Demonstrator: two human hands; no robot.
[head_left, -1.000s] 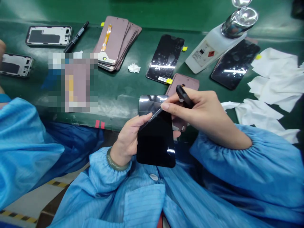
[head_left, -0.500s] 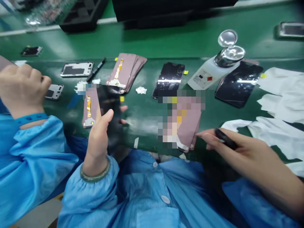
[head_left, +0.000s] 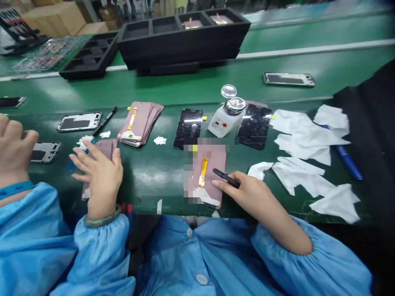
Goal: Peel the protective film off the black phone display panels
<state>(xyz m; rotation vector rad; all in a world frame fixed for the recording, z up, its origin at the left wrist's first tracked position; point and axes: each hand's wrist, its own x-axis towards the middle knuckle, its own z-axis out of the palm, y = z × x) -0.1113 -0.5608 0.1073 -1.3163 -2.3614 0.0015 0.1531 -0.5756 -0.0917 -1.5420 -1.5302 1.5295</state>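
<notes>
My left hand (head_left: 103,176), with a green bangle at the wrist, lies with fingers spread over pink-backed phone screens (head_left: 106,148) at the left. Its palm hides most of them, so I cannot tell how firmly it touches. In my right hand (head_left: 249,189) is a slim black tool (head_left: 226,178), pinched between thumb and fingers. The tool's tip is over a pink-backed phone screen (head_left: 212,164) with a gold flex cable (head_left: 203,172), near the table's front edge. The fingertips are at this screen's right side. Part of the screen is blurred by pixels.
A co-worker's hand (head_left: 12,152) with a blue wristband is at far left. Stacked pink-backed screens (head_left: 138,123), a dark screen (head_left: 189,127), a white bottle (head_left: 222,121) with an open metal lid, white wipes (head_left: 304,135) and a blue pen (head_left: 348,162) lie around. Black trays (head_left: 182,45) stand behind.
The dark screen has left my left hand, which now spreads over the left-hand screens. My right hand has brought the black tool over the front screen. The view has tilted up.
</notes>
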